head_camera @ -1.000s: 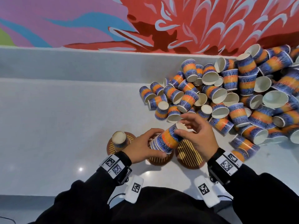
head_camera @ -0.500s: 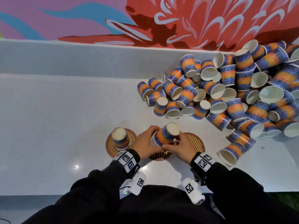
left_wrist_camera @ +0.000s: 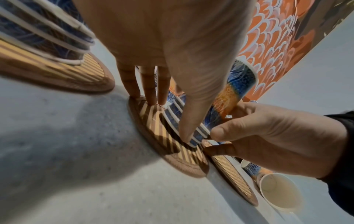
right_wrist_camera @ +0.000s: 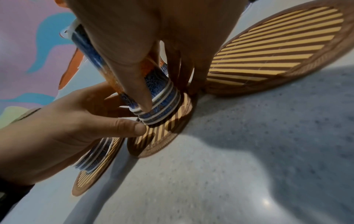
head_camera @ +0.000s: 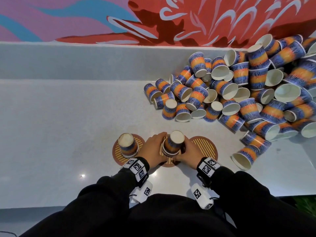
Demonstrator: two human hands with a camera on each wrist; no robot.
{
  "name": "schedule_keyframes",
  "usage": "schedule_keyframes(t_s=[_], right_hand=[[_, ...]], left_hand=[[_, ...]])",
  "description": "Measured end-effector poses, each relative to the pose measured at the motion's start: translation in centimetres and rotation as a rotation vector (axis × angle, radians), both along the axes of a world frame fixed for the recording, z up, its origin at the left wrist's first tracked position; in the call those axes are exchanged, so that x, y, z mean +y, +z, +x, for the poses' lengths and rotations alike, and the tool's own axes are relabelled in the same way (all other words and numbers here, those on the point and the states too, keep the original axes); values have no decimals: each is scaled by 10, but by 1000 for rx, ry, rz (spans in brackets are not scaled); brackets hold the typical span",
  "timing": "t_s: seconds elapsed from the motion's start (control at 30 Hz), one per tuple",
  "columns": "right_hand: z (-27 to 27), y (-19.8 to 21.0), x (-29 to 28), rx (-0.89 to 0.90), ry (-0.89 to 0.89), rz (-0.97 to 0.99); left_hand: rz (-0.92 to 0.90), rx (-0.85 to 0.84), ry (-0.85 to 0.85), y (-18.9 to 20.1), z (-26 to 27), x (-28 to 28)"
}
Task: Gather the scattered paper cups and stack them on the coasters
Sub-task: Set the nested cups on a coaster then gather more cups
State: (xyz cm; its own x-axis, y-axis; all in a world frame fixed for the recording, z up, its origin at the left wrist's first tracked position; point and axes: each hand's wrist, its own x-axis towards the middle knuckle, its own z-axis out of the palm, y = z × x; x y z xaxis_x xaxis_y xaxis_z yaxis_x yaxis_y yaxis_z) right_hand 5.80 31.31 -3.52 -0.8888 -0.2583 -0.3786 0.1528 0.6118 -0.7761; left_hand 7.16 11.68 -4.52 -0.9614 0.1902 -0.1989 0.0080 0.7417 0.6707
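We see a pale grey speckled desk (head_camera: 59, 125) with a raised ledge along its far edge. Three round coasters with tan and brown stripes lie side by side near its front edge. The left coaster (head_camera: 118, 153) carries an upside-down stack of paper cups (head_camera: 127, 146). The middle coaster (head_camera: 169, 162) carries another upside-down stack (head_camera: 173, 144), tilted slightly. The right coaster (head_camera: 206, 147) has its striped face bare. To the far right, a jumbled pile of blue and orange paper cups (head_camera: 239, 93) lies on the desk, most tipped on their sides, the pile reaching back to the ledge.
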Motion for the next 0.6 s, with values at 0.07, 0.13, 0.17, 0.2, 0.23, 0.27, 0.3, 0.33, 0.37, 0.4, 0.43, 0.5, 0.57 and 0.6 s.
schedule_keyframes(t_s=[0.07,0.13,0.17,0.2,0.23,0.27,0.3,0.33,0.37,0.4,0.43,0.5,0.57,0.6], right_hand=[[-2,1,-2,9,11,4],[-3,1,-4,8,14,6],[-3,1,-4,8,11,8],[-4,0,-5,12,9,5],[-3,-1,-6,17,13,5],[-3,-2,-7,27,21,9],[-3,-2,-7,33,29,20],[-3,-3,-8,38,32,24],[-3,-3,-8,41,31,25],[-3,-3,-9,44,29,26],[-3,-3,-9,46,28,30],[-3,-3,-10,47,27,40],[-2,-3,-9,51,25,46],[-2,-3,-9,52,26,49]], left_hand=[[-25,3,-8,-3,-3,0],[-38,13,-6,-5,-3,1],[-41,14,-4,-7,-3,0],[-46,9,-4,-9,-2,0],[-48,3,0,-12,-1,0],[-48,0,10,-14,-1,-1],[-44,4,19,-16,-1,-2],[-38,4,23,-17,-1,-2],[-31,5,22,-18,-1,-3],[-28,4,22,-18,-2,-3],[-28,3,23,-18,-2,-3],[-29,3,24,-19,-2,-3],[-34,3,22,-19,-2,-3],[-37,0,19,-18,-2,-3]])
